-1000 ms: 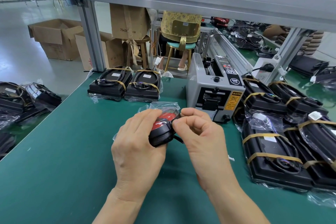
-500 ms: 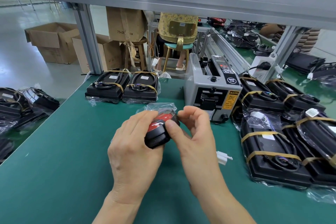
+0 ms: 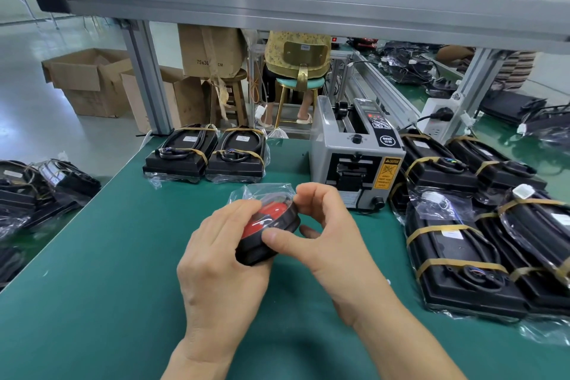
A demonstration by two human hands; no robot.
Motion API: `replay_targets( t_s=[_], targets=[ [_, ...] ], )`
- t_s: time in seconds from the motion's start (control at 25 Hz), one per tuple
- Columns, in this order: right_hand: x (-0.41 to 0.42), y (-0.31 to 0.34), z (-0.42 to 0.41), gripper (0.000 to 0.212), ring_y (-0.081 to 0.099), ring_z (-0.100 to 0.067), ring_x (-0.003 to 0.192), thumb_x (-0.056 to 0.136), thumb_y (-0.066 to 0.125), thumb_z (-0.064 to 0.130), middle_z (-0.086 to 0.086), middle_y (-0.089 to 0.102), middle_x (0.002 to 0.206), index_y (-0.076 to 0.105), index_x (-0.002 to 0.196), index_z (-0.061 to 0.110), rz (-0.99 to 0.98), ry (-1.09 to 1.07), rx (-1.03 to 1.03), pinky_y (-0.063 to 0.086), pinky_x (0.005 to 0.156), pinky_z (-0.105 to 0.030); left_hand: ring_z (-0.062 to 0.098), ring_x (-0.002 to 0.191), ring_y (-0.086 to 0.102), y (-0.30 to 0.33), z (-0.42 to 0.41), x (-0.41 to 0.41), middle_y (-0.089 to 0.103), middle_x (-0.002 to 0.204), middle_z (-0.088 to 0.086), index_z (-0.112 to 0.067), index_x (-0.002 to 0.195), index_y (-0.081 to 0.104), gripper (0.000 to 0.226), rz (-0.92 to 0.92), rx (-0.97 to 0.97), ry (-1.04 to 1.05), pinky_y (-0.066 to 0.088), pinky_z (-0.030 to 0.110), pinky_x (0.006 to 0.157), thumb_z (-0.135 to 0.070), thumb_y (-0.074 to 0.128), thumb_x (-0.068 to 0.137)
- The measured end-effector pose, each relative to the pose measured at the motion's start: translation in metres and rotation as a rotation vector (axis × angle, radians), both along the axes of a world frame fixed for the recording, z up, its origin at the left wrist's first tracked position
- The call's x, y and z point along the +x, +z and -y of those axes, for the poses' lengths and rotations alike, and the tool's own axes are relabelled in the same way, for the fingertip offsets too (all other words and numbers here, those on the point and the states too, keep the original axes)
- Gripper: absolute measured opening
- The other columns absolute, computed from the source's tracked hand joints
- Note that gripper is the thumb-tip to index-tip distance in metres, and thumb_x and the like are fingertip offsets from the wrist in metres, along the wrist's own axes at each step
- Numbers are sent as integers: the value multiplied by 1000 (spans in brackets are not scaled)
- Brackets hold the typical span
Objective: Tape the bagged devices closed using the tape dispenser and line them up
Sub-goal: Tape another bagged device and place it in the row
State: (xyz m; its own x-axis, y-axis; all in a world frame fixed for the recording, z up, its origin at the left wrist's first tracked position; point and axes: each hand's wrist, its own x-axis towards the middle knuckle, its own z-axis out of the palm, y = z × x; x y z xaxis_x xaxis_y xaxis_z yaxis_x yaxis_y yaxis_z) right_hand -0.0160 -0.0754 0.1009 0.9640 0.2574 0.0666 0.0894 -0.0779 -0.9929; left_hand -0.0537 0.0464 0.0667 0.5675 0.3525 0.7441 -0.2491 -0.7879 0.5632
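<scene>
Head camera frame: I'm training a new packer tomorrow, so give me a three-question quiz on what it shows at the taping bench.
1. True or false: the tape dispenser stands on the green mat beyond the person's hands.
2. Multiple choice: the bagged red and black device is held by A) the left hand only, B) the right hand only, C) both hands.
3. Fill in: the number of taped black devices lined up side by side to the left of the dispenser is ____.

Key
1. True.
2. C: the left hand grips it from the near side, while the right hand holds its far edge, thumb on the front.
3. Two.
</scene>
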Motion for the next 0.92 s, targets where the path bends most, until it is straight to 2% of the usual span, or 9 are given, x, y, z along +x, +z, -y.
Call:
replay_targets(
  t_s=[0.16,0.28,0.4,0.44,0.52,0.56,0.72,0.8,0.92],
  targets=[
    [2,-2,-3,41,57,9,91,74,81,16,15,64,102,57,104,28,-98,19,119,41,90,-19,27,94,67,-5,-3,0,69,104,5,-4,103,71,38,37,1,-25,54,47,81,-12,76,66],
    [5,-7,-2,26,59,3,88,81,72,12,10,64,96,61,101,23,-168,-20,241,45,80,-13,25,95,66,-4,-2,0,68,104,4,-4,101,71,41,51,-2,-81,54,47,83,-5,83,62],
    [9,-14,6,13,56,-10,96,90,61,9,2,60,97,60,100,17,-198,-73,262,47,95,-25,12,98,64,2,-7,-2,66,107,-7,-15,104,67,51,39,-108,-193,50,25,88,-6,87,58],
    [10,-15,11,13,56,-10,95,90,61,9,3,60,96,60,101,18,-180,-75,243,47,93,-24,8,99,63,4,-10,-2,65,108,-9,-17,106,66,53,24,-158,-239,47,17,88,-9,87,57],
    [12,-11,24,23,59,-2,97,84,70,14,8,65,99,62,104,22,-85,-35,186,46,86,-16,10,101,63,8,-14,-2,66,108,-10,-16,108,67,56,-14,-241,-311,45,14,88,-12,87,56],
    [14,-7,32,36,58,3,103,77,77,19,13,67,105,62,109,26,-22,15,122,44,88,-15,12,101,63,9,-14,-1,66,107,-9,-17,109,66,57,-29,-283,-353,46,16,88,-14,86,55],
    [25,3,66,88,33,16,130,55,81,43,34,47,134,40,132,52,111,362,-300,28,110,-21,18,100,66,12,-19,-2,69,107,0,-23,108,67,57,-47,-453,-548,49,21,87,-20,87,55],
    [32,8,82,95,26,16,134,56,82,49,35,41,139,31,135,57,55,515,-416,22,116,-26,18,99,66,12,-26,-2,70,106,3,-22,108,68,58,-58,-533,-641,50,22,87,-21,88,52],
    [38,13,92,98,25,15,135,60,83,50,38,39,140,27,140,53,30,611,-451,22,118,-30,20,96,67,11,-32,-2,72,103,4,-20,105,71,63,-73,-656,-750,52,26,85,-21,92,46]
  ],
)
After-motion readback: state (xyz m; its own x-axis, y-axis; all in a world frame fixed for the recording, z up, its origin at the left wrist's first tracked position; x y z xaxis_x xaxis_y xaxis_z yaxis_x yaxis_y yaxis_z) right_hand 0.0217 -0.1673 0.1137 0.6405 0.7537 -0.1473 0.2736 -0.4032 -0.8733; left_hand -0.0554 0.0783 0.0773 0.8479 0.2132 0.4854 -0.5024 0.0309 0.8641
